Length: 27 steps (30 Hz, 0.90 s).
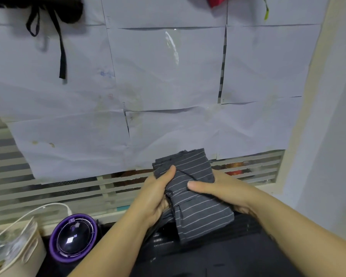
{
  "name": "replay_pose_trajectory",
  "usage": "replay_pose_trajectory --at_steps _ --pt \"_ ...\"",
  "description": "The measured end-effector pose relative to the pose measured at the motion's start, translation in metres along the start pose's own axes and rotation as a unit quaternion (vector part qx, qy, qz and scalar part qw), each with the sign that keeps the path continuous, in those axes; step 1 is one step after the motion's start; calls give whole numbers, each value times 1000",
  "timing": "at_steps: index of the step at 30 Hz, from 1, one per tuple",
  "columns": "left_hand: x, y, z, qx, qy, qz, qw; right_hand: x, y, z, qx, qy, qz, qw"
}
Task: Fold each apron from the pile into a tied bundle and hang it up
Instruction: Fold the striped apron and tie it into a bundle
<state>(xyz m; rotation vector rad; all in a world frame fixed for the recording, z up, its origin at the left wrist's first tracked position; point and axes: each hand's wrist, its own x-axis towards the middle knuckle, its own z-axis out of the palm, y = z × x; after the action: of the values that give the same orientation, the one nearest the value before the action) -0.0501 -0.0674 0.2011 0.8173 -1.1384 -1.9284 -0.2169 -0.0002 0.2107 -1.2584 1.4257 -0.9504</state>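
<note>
At the upper left of the frame a black bundle point(54, 9) is hanging against the papered wall point(164, 76), its straps trailing down, a fair model of where this one is heading. At the lower left a purple-rimmed round gadget point(73, 238) is sitting idle.

At lower centre the left hand point(156, 196) is gripping the folded striped apron point(196, 198), with its thumb pressing across the upper fold. The right hand point(220, 190) is clamping the other side, thumb lying over the bundle's middle. Between them the apron is being held just above some dark cloth point(238, 256), which I take to be the pile.

To my eye the folding is nearly finished and the tying is coming. The layers at the top edge are sitting a little uneven, so squaring them while both thumbs are pinning the middle should help. Loosening either grip too early is likely to let the folds spring open. Whether a strap is already wound round it, I cannot tell.
</note>
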Motion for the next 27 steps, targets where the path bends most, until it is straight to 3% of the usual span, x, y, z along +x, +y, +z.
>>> replay_pose_trajectory --at_steps 3,7,9,13,16,18,20,22,25,27 --pt "0 5 -3 -21 -34 3 999 1 2 -1 61 10 -3 998" --pt "1 5 -12 -104 -69 -16 992 -3 7 -7 225 -93 17 970" --pt "2 3 -12 -110 -56 -14 992 -3 6 -9 220 -115 20 968" --pt "3 5 -3 0 -23 33 999 0 -11 -4 102 -62 3 993" --pt "-2 19 -10 136 -74 61 986 6 -10 0 101 -30 -18 994" --pt "-7 30 -26 328 -169 36 929 7 -5 -4 172 -7 -43 984" --pt "-13 37 -45 451 -218 -18 865 8 3 -14 265 -4 -58 963" --pt "-17 47 -61 478 -175 4 861 9 10 -22 331 -8 -55 942" --pt "-20 64 -70 411 -95 76 903 15 22 -22 385 -29 -32 922" --pt "-21 75 -67 426 -56 143 892 19 29 -15 412 -39 -27 910"
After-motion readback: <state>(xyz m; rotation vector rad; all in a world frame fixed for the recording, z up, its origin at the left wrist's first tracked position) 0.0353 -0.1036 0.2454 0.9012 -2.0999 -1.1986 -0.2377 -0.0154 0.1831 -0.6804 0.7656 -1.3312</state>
